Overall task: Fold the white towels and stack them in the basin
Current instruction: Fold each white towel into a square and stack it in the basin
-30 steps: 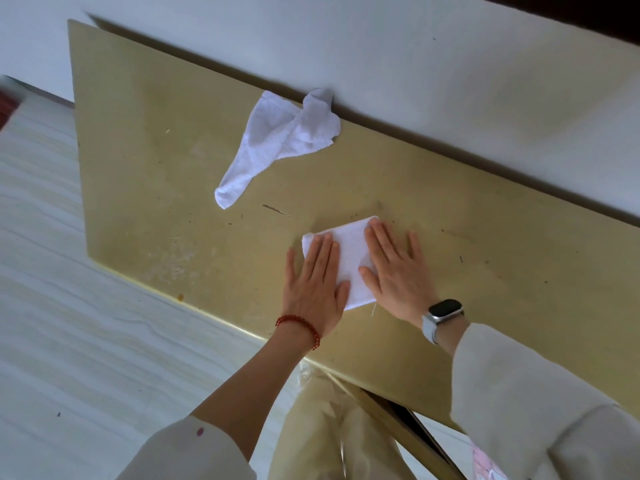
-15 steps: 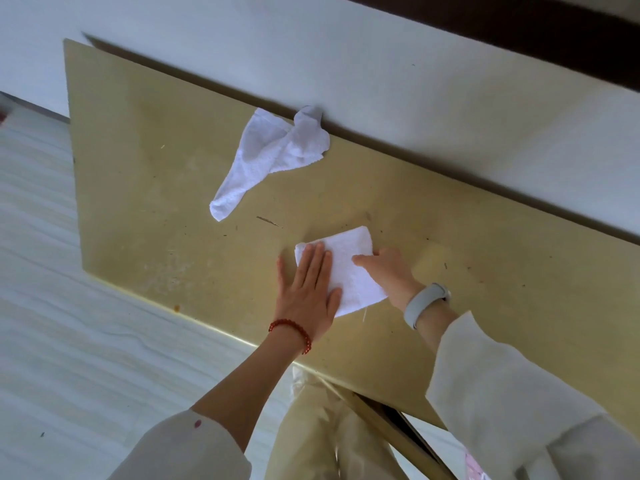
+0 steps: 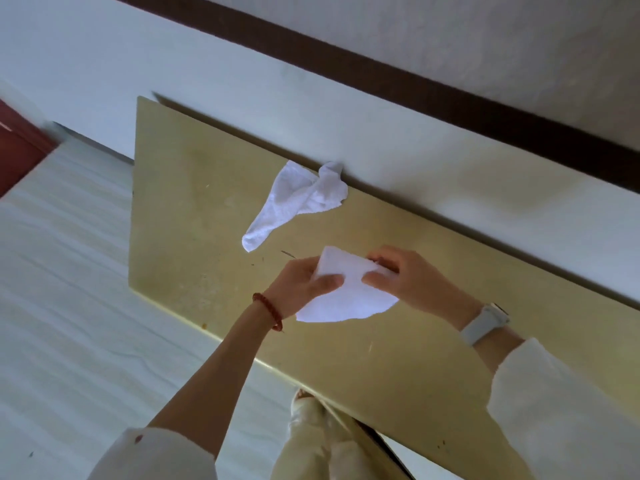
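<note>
Landmark: the yellowish, scuffed rectangular tabletop (image 3: 194, 209); every place below is given relative to it.
Folded towel: a small white terry towel, folded into a flat pad (image 3: 343, 289), is lifted off the tabletop's middle, nearer its front edge than its wall side; its lower edge hangs in a loose curve.
My left hand (image 3: 304, 285): it grips the folded towel's left side, thumb across the top face and fingers curled underneath.
My right hand (image 3: 401, 278): it pinches the folded towel's right side, thumb on top, fingers wrapped round the far corner.
Hands together: both are clamped on the same folded towel, close to each other with only the cloth between them, above the tabletop.
Second towel: a crumpled white terry towel, unfolded (image 3: 298, 202), lies on the tabletop at its far edge, one bunched corner touching the wall there and a narrow tail trailing towards the tabletop's middle; it is apart from the folded towel and my hands.
Left wrist: a red beaded bracelet (image 3: 268, 310), over the tabletop's front edge.
Right wrist: a pale grey watch with a soft strap (image 3: 485, 323), above the tabletop's right half, below it a white sleeve (image 3: 554, 410).
Wall: a pale wall (image 3: 242, 71) runs along the tabletop's far edge.
Floor: pale streaked flooring (image 3: 69, 289) lies left of and below the tabletop.
Basin: I cannot see it.
</note>
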The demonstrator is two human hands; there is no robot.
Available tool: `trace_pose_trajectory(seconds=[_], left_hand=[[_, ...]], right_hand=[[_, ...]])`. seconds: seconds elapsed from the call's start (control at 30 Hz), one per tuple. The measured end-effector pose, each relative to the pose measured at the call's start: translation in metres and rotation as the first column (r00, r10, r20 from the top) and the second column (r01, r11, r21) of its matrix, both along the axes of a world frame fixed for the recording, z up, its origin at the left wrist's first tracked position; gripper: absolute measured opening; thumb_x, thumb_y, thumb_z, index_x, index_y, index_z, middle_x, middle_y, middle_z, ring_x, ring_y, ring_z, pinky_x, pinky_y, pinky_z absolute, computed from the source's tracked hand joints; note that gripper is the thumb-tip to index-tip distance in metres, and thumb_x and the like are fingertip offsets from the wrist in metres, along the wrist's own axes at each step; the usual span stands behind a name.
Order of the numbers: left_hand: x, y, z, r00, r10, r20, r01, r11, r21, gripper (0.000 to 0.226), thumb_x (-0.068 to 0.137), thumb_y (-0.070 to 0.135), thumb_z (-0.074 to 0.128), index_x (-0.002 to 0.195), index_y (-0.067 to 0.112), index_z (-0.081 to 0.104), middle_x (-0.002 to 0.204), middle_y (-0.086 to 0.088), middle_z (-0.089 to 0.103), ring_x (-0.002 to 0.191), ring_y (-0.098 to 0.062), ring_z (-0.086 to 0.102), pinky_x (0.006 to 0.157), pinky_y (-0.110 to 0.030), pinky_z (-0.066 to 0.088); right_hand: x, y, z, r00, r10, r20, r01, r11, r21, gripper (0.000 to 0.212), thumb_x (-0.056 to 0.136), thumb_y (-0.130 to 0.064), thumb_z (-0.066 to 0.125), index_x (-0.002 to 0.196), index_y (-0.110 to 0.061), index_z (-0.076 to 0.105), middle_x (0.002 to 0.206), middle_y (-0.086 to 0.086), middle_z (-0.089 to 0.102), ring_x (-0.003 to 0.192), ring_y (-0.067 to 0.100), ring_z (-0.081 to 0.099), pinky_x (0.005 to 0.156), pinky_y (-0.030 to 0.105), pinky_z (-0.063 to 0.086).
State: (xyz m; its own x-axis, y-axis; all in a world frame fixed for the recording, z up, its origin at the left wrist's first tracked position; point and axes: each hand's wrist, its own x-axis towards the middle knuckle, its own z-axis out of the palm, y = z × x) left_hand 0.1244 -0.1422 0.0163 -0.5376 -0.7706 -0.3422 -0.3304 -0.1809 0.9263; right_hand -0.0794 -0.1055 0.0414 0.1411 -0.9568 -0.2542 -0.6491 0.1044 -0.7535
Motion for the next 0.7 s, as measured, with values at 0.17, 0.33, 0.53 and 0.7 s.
trace_pose_trajectory(seconds=[0.17,0.33,0.53,0.7], left_hand=[[0.019,0.024,0.02,0.934,0.339,-0.109,-0.328,0.939,0.109,0.01,0.092,0.028,0.055,0.096,0.024,0.063,0.094,0.005,0.068,0.091,-0.012,0.064,0.079,-0.027,0.051],[0.063,0.062,0.038,0.709,0.703,-0.057,-0.698,0.711,0.084,0.016,0.096,0.022,0.046,0.099,0.016,0.061,0.09,-0.001,0.064,0.087,-0.019,0.059,0.075,-0.029,0.049],[0.19,0.125,0.082,0.474,0.846,-0.245,-0.641,0.522,0.562,0.047,0.076,0.05,0.048,0.094,0.011,0.065,0.084,-0.008,0.069,0.077,-0.02,0.065,0.067,-0.03,0.048],[0.292,0.188,0.136,0.698,0.714,-0.05,-0.697,0.694,0.18,0.044,0.071,0.046,0.07,0.101,0.015,0.065,0.091,-0.004,0.067,0.09,-0.021,0.066,0.078,-0.033,0.054]], right_hand=[[0.016,0.006,-0.01,0.678,-0.399,0.618,0.117,0.888,0.445,0.01,0.084,-0.014,0.058,0.091,-0.017,0.064,0.083,-0.007,0.073,0.078,0.009,0.069,0.068,0.019,0.054],[0.096,0.008,-0.018,0.778,-0.332,0.533,0.131,0.916,0.378,0.013,0.088,-0.005,0.053,0.079,-0.014,0.056,0.071,0.002,0.057,0.064,0.017,0.053,0.058,0.027,0.042],[0.206,0.004,0.052,0.84,0.53,0.118,-0.508,0.844,-0.174,0.029,0.092,-0.011,0.05,0.074,-0.03,0.039,0.058,-0.015,0.037,0.064,0.015,0.039,0.061,0.028,0.031],[0.338,0.02,0.12,0.509,0.856,-0.091,-0.854,0.488,-0.183,0.007,0.088,-0.029,0.058,0.092,-0.028,0.053,0.065,-0.015,0.055,0.061,0.004,0.048,0.063,0.029,0.039]])
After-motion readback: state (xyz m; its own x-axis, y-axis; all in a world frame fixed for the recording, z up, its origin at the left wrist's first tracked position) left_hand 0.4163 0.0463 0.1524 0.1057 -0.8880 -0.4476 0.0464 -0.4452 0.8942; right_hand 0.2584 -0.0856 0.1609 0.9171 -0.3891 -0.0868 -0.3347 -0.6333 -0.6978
